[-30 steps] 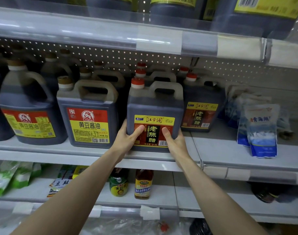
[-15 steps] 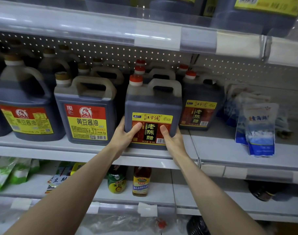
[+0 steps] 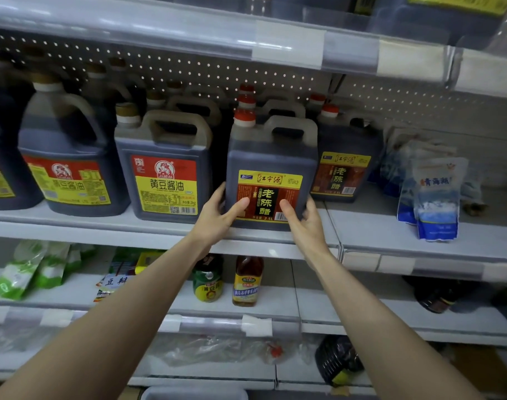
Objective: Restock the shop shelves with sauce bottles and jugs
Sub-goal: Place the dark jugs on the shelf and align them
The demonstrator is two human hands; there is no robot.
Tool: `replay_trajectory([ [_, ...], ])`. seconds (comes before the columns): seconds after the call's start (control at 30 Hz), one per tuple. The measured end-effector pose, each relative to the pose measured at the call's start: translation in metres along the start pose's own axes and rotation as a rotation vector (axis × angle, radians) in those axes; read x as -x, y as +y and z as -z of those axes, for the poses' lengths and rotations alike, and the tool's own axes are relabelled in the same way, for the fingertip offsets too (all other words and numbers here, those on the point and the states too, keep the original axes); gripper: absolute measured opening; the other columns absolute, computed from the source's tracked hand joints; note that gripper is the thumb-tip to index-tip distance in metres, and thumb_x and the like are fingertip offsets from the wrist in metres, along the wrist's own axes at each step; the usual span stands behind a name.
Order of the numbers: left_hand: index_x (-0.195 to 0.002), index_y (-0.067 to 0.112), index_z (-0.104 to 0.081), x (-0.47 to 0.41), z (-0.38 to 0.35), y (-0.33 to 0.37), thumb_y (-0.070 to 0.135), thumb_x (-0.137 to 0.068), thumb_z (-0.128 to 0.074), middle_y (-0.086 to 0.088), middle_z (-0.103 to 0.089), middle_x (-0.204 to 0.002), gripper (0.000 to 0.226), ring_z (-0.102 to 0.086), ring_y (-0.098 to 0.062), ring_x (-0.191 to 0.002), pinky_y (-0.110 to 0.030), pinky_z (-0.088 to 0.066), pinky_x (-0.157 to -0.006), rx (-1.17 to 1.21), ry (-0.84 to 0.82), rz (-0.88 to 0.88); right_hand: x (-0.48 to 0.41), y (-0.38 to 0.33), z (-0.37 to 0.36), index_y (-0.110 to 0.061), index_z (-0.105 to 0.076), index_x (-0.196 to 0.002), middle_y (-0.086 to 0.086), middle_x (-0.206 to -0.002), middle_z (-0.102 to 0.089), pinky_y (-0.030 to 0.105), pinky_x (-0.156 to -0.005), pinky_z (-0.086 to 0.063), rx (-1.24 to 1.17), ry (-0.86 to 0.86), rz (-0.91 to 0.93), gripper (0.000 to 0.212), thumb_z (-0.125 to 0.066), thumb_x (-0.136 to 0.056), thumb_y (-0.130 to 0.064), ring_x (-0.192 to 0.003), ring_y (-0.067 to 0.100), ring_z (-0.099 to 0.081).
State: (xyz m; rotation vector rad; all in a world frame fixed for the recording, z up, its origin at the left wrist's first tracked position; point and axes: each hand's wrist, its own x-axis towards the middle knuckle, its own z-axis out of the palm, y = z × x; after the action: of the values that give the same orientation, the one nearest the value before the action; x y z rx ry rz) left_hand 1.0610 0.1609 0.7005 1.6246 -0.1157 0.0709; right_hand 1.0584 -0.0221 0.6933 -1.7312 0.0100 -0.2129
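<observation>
A dark vinegar jug (image 3: 271,160) with a red cap and a yellow-and-brown label stands upright at the front of the middle shelf (image 3: 376,226). My left hand (image 3: 217,216) grips its lower left corner, thumb on the label. My right hand (image 3: 302,223) holds the lower right corner, thumb also on the label. More red-capped vinegar jugs (image 3: 344,160) stand behind and to its right. Soy sauce jugs (image 3: 165,171) with red-and-yellow labels line the shelf to its left.
Blue-and-white pouches (image 3: 437,197) lean on the right part of the same shelf. The shelf below holds a green jar (image 3: 207,280), a small amber bottle (image 3: 246,281) and green packets (image 3: 24,272). The upper shelf's clear rail (image 3: 289,44) hangs close above the jug tops.
The jug has stayed on the shelf's front between both hands. My right hand's grip has loosened slightly, its fingers a little more spread at the jug's right side.
</observation>
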Motion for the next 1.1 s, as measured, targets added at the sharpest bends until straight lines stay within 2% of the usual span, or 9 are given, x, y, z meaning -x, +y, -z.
replay_trajectory([
  [0.13, -0.147, 0.013, -0.033, 0.031, 0.015, 0.005, 0.032, -0.089, -0.063, -0.002, -0.047, -0.142, 0.067, -0.046, -0.013, -0.128, -0.040, -0.042, -0.107, -0.074, -0.022, 0.057, 0.034, -0.012, -0.005, -0.024, -0.032, -0.146, -0.020, -0.124, -0.046, 0.000, -0.083, -0.039, -0.027, 0.048, -0.004, 0.061, -0.062, -0.092, -0.029, -0.116, -0.005, -0.046],
  [0.27, -0.140, 0.017, -0.043, 0.071, 0.037, -0.001, 0.038, -0.088, -0.064, -0.006, -0.056, -0.129, 0.060, -0.055, -0.019, -0.116, -0.039, -0.047, -0.100, -0.095, -0.045, 0.123, 0.074, -0.012, -0.020, -0.017, -0.033, -0.147, 0.000, -0.147, -0.042, 0.014, -0.094, -0.036, 0.004, 0.107, -0.042, 0.066, -0.064, -0.091, -0.032, -0.123, 0.006, -0.044],
  [0.33, -0.135, 0.016, -0.049, 0.094, 0.049, -0.012, 0.037, -0.088, -0.065, -0.006, -0.062, -0.120, 0.054, -0.060, -0.014, -0.105, -0.033, -0.053, -0.087, -0.086, -0.045, 0.147, 0.096, -0.003, -0.033, -0.015, -0.040, -0.143, 0.005, -0.143, -0.048, 0.007, -0.083, -0.039, 0.019, 0.110, -0.087, 0.061, -0.065, -0.090, -0.032, -0.113, 0.004, -0.049],
  [0.43, -0.128, 0.012, -0.054, 0.122, 0.070, -0.038, 0.032, -0.089, -0.064, -0.001, -0.065, -0.106, 0.045, -0.061, -0.002, -0.089, -0.018, -0.048, -0.073, -0.103, -0.027, 0.202, 0.125, 0.023, -0.060, -0.012, -0.045, -0.138, 0.009, -0.132, -0.056, 0.006, -0.072, -0.045, -0.001, 0.080, -0.181, 0.056, -0.067, -0.089, -0.027, -0.104, 0.009, -0.057],
  [0.63, -0.124, 0.015, -0.055, 0.170, 0.117, -0.125, 0.036, -0.088, -0.065, -0.004, -0.065, -0.104, 0.043, -0.062, -0.012, -0.090, -0.025, -0.049, -0.073, -0.116, 0.021, 0.418, 0.177, 0.104, -0.114, -0.012, -0.053, -0.129, 0.005, -0.115, -0.064, 0.006, -0.069, -0.045, 0.022, -0.005, -0.365, 0.044, -0.068, -0.088, -0.022, -0.089, 0.002, -0.060],
  [0.8, -0.116, 0.015, -0.057, 0.224, 0.138, -0.222, 0.039, -0.082, -0.072, -0.004, -0.064, -0.098, 0.044, -0.061, -0.016, -0.090, -0.024, -0.048, -0.071, -0.111, 0.080, 0.626, 0.224, 0.192, -0.150, -0.015, -0.056, -0.120, 0.004, -0.105, -0.065, 0.016, -0.074, -0.046, 0.061, -0.081, -0.519, 0.036, -0.070, -0.087, -0.020, -0.087, 0.008, -0.061],
  [0.87, -0.119, 0.011, -0.058, 0.250, 0.143, -0.265, 0.033, -0.088, -0.066, -0.005, -0.065, -0.099, 0.039, -0.061, -0.012, -0.087, -0.020, -0.047, -0.068, -0.126, 0.109, 0.709, 0.245, 0.227, -0.162, -0.017, -0.056, -0.118, 0.003, -0.102, -0.064, 0.009, -0.070, -0.045, 0.091, -0.124, -0.585, 0.034, -0.070, -0.087, -0.020, -0.082, 0.002, -0.059],
  [0.97, -0.120, 0.007, -0.056, 0.288, 0.145, -0.322, 0.027, -0.091, -0.063, -0.009, -0.063, -0.099, 0.036, -0.059, -0.009, -0.077, -0.012, -0.047, -0.053, -0.156, 0.134, 0.830, 0.275, 0.284, -0.177, -0.015, -0.057, -0.122, 0.006, -0.104, -0.065, 0.012, -0.066, -0.044, 0.113, -0.172, -0.691, 0.038, -0.071, -0.086, -0.020, -0.080, 0.006, -0.061],
  [1.1, -0.116, 0.006, -0.059, 0.333, 0.149, -0.400, 0.025, -0.090, -0.064, -0.006, -0.064, -0.090, 0.033, -0.054, -0.002, -0.065, -0.008, -0.041, -0.047, -0.188, 0.168, 0.934, 0.314, 0.362, -0.195, -0.018, -0.056, -0.118, 0.006, -0.104, -0.065, 0.022, -0.080, -0.047, 0.164, -0.247, -0.770, 0.036, -0.071, -0.086, -0.021, -0.094, 0.016, -0.063],
])
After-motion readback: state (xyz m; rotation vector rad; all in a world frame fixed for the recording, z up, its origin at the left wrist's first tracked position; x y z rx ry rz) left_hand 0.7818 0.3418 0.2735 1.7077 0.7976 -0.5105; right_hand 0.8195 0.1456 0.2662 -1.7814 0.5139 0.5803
